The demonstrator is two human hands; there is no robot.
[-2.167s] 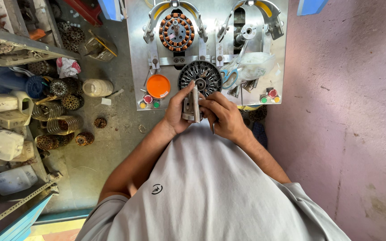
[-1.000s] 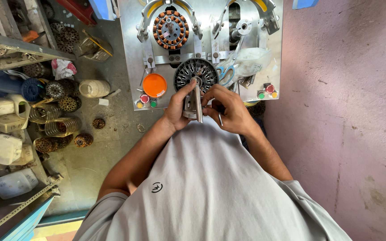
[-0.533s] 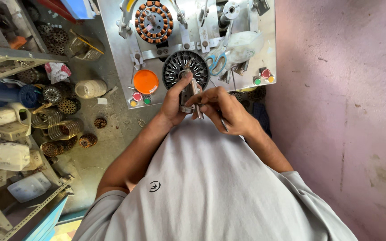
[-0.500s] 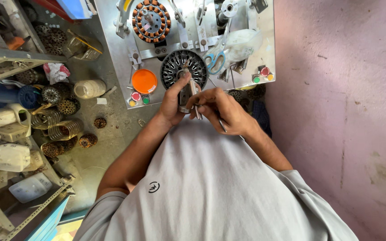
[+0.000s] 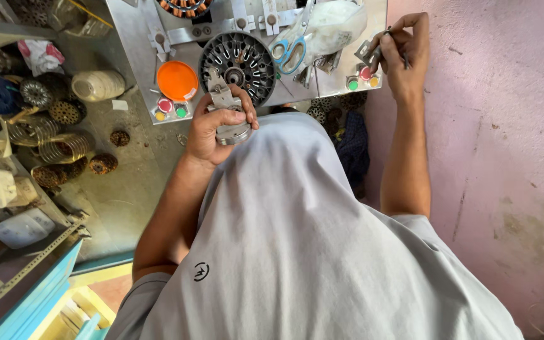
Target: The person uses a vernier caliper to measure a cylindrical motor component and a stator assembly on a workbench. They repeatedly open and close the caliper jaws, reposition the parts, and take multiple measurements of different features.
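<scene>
Left hand (image 5: 212, 126) grips metal cylinder part (image 5: 231, 129) by slotted stator (image 5: 245, 66); right hand (image 5: 404, 53) pinches thin tool (image 5: 379, 53) at panel edge, so either could slip and drop.

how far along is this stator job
Done: a black stator sits mounted on the panel, its slots showing no wire. In hand: the left hand grips a metal fixture; the right hand pinches a thin tool by the panel edge. Left: probably winding.

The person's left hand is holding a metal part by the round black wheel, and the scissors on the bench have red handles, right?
Not quite. The head view shows the scissors have blue handles, not red. The left hand does hold a metal part by the round black wheel.
</scene>
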